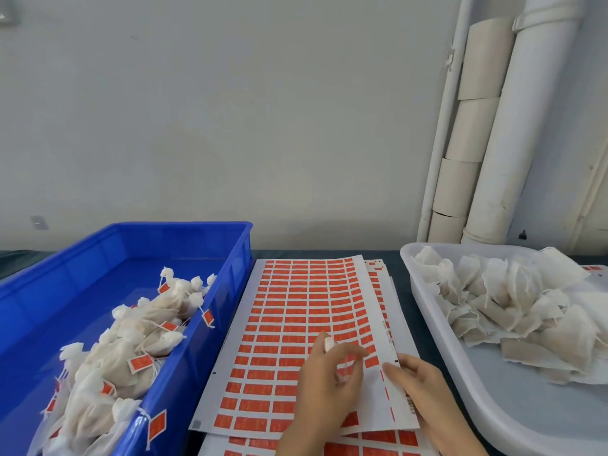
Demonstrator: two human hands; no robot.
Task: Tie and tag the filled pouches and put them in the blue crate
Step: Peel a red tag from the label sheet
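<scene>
A sheet of orange tag stickers [296, 324] lies in the middle of the table on top of more such sheets. My left hand [329, 380] hovers over its lower right part with the fingers curled round a small white pouch [328, 344], only the tip of which pokes out above the hand. My right hand [418, 390] rests with its fingers stretched out on the sheet's bare right strip. The blue crate [230, 278] stands on the left and holds several tied pouches with orange tags [141, 327]. Untied filled pouches [513, 301] are heaped in a white tray [493, 406] on the right.
The wall rises right behind the table. White pipes and cardboard tubes [473, 133] lean in the back right corner. One tagged pouch hangs over the crate's near right rim [154, 422]. A dark strip of table [408, 311] shows between sheets and tray.
</scene>
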